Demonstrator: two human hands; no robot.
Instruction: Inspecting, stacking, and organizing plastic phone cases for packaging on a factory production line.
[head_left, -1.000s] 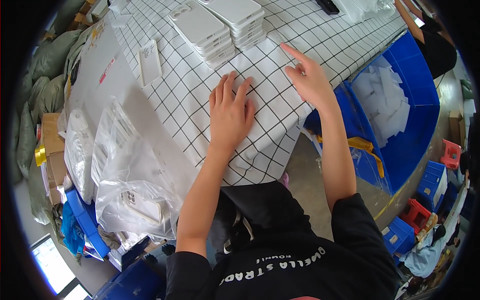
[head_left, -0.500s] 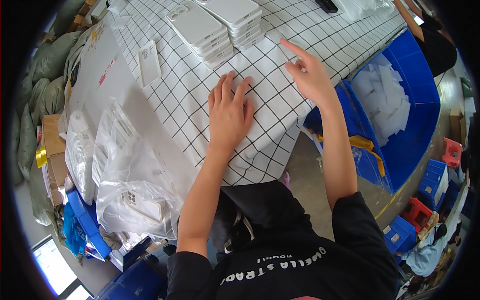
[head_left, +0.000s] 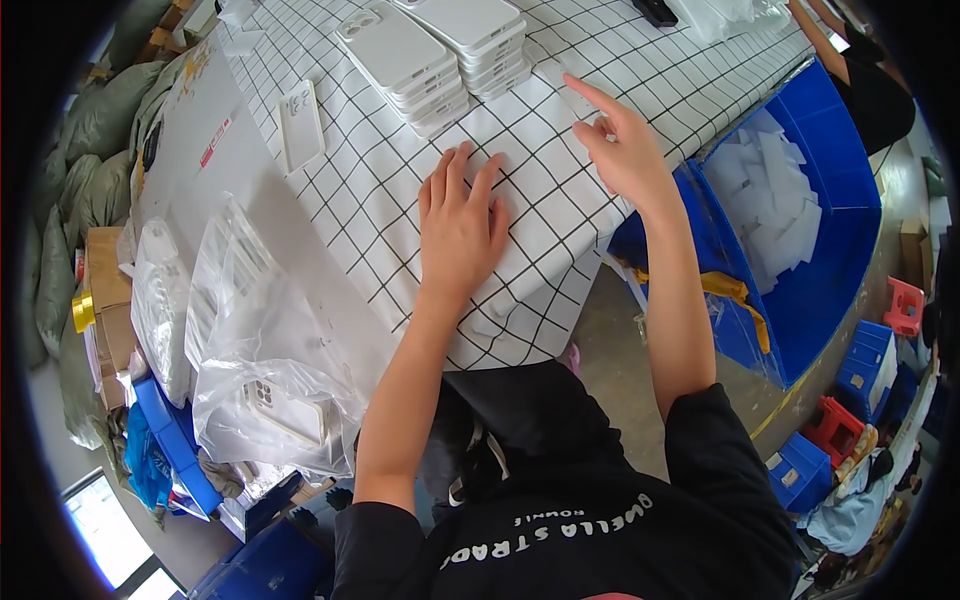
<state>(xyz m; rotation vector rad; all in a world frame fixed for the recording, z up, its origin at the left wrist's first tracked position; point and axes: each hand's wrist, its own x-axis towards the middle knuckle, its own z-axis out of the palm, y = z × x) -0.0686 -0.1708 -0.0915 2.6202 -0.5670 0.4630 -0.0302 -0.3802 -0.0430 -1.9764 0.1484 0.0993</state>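
My left hand lies flat on the black-and-white checked tablecloth, fingers spread and holding nothing. To its right is my right hand, with the index finger stretched out, thumb apart and the other fingers curled. Nothing shows in its grasp. A faint translucent strip lies on the cloth by that index fingertip; whether they touch I cannot tell. Beyond my left hand stand two stacks of white phone cases, a left stack and a right stack. A single phone case lies apart on the left.
Clear plastic bags with phone cases sit on the bare table section at left. At right, a blue bin holds many translucent white sheets. A black object and clear plastic lie at the far edge. Another person's arm shows there.
Almost nothing differs. My right index finger has shifted very slightly away from me; my left hand stays in place on the cloth.
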